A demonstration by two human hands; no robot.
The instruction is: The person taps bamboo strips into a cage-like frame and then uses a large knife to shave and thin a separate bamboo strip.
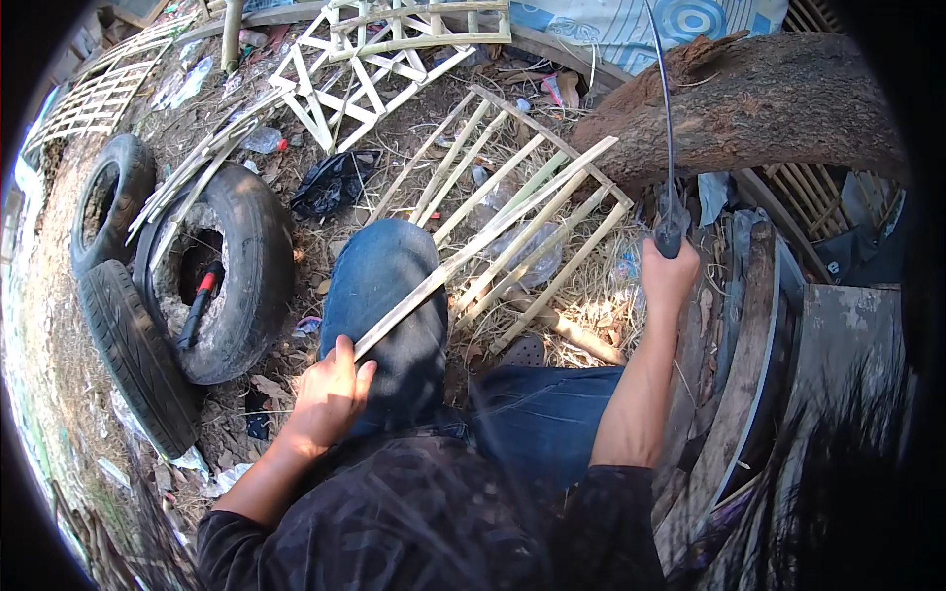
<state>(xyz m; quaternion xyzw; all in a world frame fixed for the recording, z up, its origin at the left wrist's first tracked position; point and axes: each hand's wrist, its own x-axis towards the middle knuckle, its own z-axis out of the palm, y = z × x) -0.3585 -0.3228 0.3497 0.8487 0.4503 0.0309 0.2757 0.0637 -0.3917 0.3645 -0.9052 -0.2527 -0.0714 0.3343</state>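
My left hand point(323, 389) grips the near end of a long split bamboo strip point(461, 260). The strip runs over my left knee, slants up to the right, and its far end lies over a bamboo slat frame point(522, 115). That frame rests on the ground in front of me, its slats fanning out from a crosspiece. On the right, my right hand point(670, 276) is closed round the dark handle of a machete point(669, 128). Its long thin blade points up and away, seen nearly edge-on, apart from the strip.
A thick tree trunk point(759, 103) crosses the far right. Old tires point(254, 266) sit at left, a red-and-black-handled tool point(202, 305) in one. Pale lattice frames point(424, 44) lie behind a black plastic bag point(335, 185). Weathered boards point(852, 345) stand at right.
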